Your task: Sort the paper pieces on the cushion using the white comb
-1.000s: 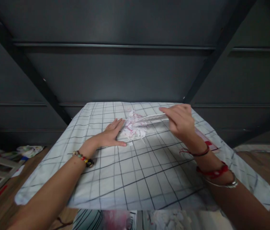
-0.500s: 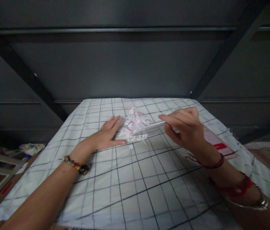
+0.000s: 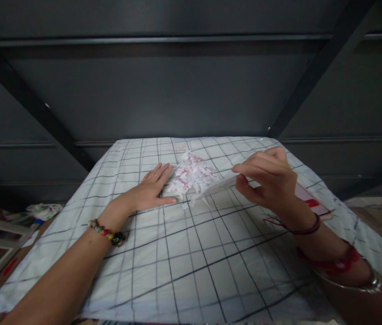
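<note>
Leftmost, left hand (image 3: 148,192) flat, fingers spread, on white dark-gridded cloth (image 3: 184,253); just beside it, low heap of white-and-pink paper scraps (image 3: 193,174); then thin white sheet (image 3: 221,185), slanting, its right end pinched by right hand (image 3: 268,178).

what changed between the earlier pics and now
The right hand has drawn the white sheet toward the person, its tip going from over the paper scraps to their near edge. Nothing was let go. The left hand stays palm down beside the scraps.
</note>
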Demonstrator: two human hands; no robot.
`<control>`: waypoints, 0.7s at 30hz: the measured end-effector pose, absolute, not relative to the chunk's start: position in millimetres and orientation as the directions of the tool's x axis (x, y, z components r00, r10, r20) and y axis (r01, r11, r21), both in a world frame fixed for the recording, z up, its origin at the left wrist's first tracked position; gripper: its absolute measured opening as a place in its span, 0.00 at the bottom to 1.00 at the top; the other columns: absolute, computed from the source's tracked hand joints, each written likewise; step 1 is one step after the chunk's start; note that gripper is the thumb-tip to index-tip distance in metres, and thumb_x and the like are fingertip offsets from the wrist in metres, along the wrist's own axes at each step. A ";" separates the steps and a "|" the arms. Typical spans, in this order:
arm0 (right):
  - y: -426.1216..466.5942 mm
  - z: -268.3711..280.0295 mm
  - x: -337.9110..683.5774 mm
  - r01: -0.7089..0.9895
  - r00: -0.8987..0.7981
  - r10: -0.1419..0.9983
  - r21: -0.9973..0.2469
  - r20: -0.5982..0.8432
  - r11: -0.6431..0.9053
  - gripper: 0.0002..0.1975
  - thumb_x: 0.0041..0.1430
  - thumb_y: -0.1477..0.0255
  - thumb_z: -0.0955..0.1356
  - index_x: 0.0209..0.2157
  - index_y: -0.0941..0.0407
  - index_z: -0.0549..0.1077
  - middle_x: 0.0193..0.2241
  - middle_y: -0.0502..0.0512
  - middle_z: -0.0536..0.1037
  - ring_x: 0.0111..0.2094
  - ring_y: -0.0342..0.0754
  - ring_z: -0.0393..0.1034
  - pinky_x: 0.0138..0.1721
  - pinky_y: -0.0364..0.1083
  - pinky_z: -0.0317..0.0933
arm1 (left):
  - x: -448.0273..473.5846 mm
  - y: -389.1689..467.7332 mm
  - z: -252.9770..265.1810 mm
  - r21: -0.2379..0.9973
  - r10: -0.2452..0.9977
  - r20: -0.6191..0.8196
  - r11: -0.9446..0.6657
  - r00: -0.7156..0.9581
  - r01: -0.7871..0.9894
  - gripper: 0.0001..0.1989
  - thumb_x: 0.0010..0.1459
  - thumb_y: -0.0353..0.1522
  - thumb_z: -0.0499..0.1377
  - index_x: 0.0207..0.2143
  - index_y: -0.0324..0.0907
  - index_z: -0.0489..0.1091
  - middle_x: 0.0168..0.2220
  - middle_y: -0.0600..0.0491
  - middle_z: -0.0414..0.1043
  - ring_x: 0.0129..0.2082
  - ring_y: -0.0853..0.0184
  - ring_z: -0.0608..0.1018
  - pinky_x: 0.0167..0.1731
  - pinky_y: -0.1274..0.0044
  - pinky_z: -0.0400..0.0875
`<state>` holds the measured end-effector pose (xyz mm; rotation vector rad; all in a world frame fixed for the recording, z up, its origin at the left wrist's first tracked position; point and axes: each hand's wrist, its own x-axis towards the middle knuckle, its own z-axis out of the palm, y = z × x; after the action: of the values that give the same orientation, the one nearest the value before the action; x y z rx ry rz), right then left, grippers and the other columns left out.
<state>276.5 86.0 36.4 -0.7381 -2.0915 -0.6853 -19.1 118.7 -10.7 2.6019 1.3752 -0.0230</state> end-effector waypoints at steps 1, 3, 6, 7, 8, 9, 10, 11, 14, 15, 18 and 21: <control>85.9 36.5 276.8 0.697 -0.503 0.260 0.210 0.824 0.686 0.05 0.55 0.76 0.62 0.30 0.52 0.67 0.19 0.43 0.72 0.22 0.42 0.65 0.32 0.48 0.51 | -19.1 118.6 -10.7 0.165 0.816 -0.105 -0.549 0.568 0.820 0.50 0.57 0.59 0.44 0.67 0.35 0.31 0.68 0.41 0.26 0.65 0.51 0.33 0.61 0.63 0.37; 85.9 36.4 277.2 0.696 -0.500 0.246 0.216 0.830 0.685 0.04 0.55 0.76 0.63 0.31 0.53 0.67 0.20 0.43 0.73 0.23 0.42 0.66 0.32 0.48 0.51 | -18.9 118.3 -10.0 0.162 0.816 -0.105 -0.550 0.569 0.819 0.50 0.57 0.60 0.43 0.67 0.35 0.31 0.68 0.41 0.26 0.66 0.51 0.33 0.61 0.63 0.37; 86.9 35.8 277.2 0.684 -0.531 0.252 0.233 0.809 0.691 0.05 0.55 0.77 0.63 0.32 0.53 0.67 0.21 0.43 0.73 0.24 0.42 0.66 0.32 0.47 0.51 | -18.2 117.4 -8.4 0.162 0.814 -0.106 -0.552 0.570 0.818 0.51 0.57 0.61 0.42 0.67 0.33 0.32 0.68 0.40 0.26 0.66 0.51 0.33 0.61 0.63 0.37; 87.6 35.7 277.3 0.678 -0.534 0.250 0.232 0.808 0.698 0.05 0.55 0.77 0.63 0.31 0.53 0.67 0.20 0.42 0.72 0.23 0.42 0.66 0.31 0.47 0.51 | -17.9 117.1 -7.9 0.162 0.815 -0.103 -0.553 0.571 0.818 0.51 0.56 0.61 0.41 0.67 0.32 0.33 0.68 0.40 0.27 0.66 0.51 0.33 0.61 0.63 0.37; 88.4 35.6 277.7 0.674 -0.529 0.242 0.229 0.813 0.703 0.05 0.54 0.77 0.63 0.30 0.53 0.67 0.19 0.42 0.71 0.22 0.42 0.65 0.31 0.47 0.50 | -17.7 116.9 -7.5 0.161 0.815 -0.099 -0.553 0.571 0.817 0.51 0.56 0.61 0.41 0.67 0.32 0.34 0.68 0.39 0.27 0.66 0.51 0.34 0.61 0.63 0.38; 89.3 35.8 278.3 0.673 -0.516 0.230 0.225 0.825 0.704 0.04 0.54 0.76 0.62 0.29 0.53 0.66 0.18 0.42 0.71 0.22 0.42 0.64 0.31 0.47 0.50 | -17.5 116.8 -7.3 0.161 0.815 -0.096 -0.554 0.572 0.817 0.51 0.56 0.62 0.40 0.67 0.31 0.34 0.68 0.39 0.28 0.66 0.51 0.34 0.61 0.63 0.38; 90.1 36.1 279.2 0.677 -0.502 0.218 0.224 0.837 0.701 0.04 0.54 0.76 0.62 0.28 0.53 0.66 0.18 0.42 0.70 0.22 0.42 0.63 0.31 0.47 0.50 | -17.4 116.7 -7.2 0.162 0.814 -0.093 -0.555 0.573 0.816 0.51 0.56 0.62 0.39 0.66 0.31 0.35 0.68 0.38 0.28 0.66 0.51 0.34 0.61 0.63 0.38; 90.9 36.5 280.2 0.684 -0.494 0.207 0.230 0.844 0.692 0.04 0.54 0.76 0.63 0.28 0.53 0.66 0.18 0.43 0.70 0.22 0.42 0.63 0.31 0.47 0.50 | -17.4 116.8 -7.3 0.163 0.814 -0.092 -0.556 0.573 0.815 0.52 0.56 0.62 0.39 0.66 0.30 0.35 0.68 0.38 0.28 0.66 0.51 0.34 0.61 0.63 0.38; 93.2 37.9 283.7 0.705 -0.509 0.198 0.274 0.837 0.654 0.04 0.54 0.76 0.63 0.28 0.54 0.67 0.19 0.44 0.71 0.22 0.42 0.64 0.31 0.48 0.50 | -18.2 117.6 -8.4 0.172 0.817 -0.084 -0.552 0.571 0.816 0.52 0.56 0.62 0.39 0.66 0.30 0.35 0.67 0.37 0.28 0.66 0.51 0.34 0.61 0.62 0.38; 93.9 38.4 284.8 0.704 -0.522 0.199 0.286 0.830 0.651 0.04 0.54 0.76 0.63 0.27 0.54 0.67 0.18 0.44 0.70 0.22 0.42 0.63 0.30 0.48 0.50 | -18.7 118.0 -9.0 0.175 0.818 -0.080 -0.550 0.569 0.816 0.52 0.56 0.62 0.40 0.66 0.31 0.34 0.67 0.37 0.28 0.66 0.51 0.34 0.61 0.62 0.39; 95.1 39.3 287.3 0.701 -0.525 0.203 0.285 0.827 0.654 0.06 0.54 0.75 0.62 0.25 0.54 0.66 0.17 0.44 0.68 0.21 0.42 0.62 0.29 0.47 0.49 | -20.4 119.3 -10.6 0.179 0.821 -0.072 -0.549 0.567 0.817 0.51 0.56 0.61 0.41 0.66 0.31 0.34 0.67 0.37 0.28 0.66 0.51 0.34 0.61 0.62 0.39; 95.2 39.6 288.3 0.734 -0.498 0.200 0.288 0.844 0.615 0.06 0.55 0.73 0.62 0.25 0.54 0.66 0.17 0.44 0.68 0.22 0.43 0.62 0.30 0.47 0.50 | -22.1 120.4 -12.1 0.180 0.816 -0.066 -0.556 0.574 0.811 0.49 0.57 0.60 0.42 0.67 0.33 0.34 0.68 0.38 0.28 0.66 0.51 0.34 0.61 0.62 0.39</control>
<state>288.3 95.2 39.6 -0.7352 -2.0193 -0.8264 -22.1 120.4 -12.1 2.6138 1.3668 0.0367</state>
